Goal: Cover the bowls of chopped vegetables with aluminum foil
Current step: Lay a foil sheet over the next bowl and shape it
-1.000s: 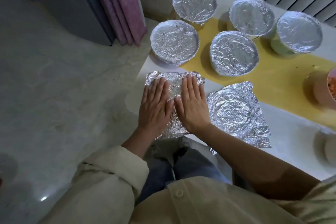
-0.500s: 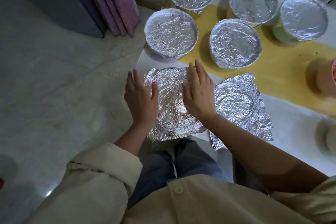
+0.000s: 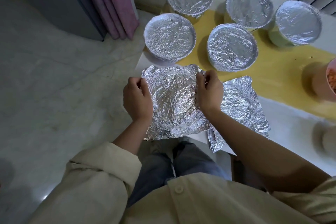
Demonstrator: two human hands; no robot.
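Gripping the crinkled foil sheet (image 3: 172, 100) at the table (image 3: 291, 132) corner.
Our left hand (image 3: 137, 100) and right hand (image 3: 209, 94) pinch its opposite edges; next we likely carry it level to the uncovered pink bowl (image 3: 321, 85).

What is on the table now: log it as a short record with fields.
covered bowls: five, foil over each, at the far side
open bowl: pink, right edge, orange pieces inside
foil sheet: crinkled, at the near table edge
left hand: pinches the sheet's left edge
right hand: pinches its right edge
spare sheet: flat, right of the first
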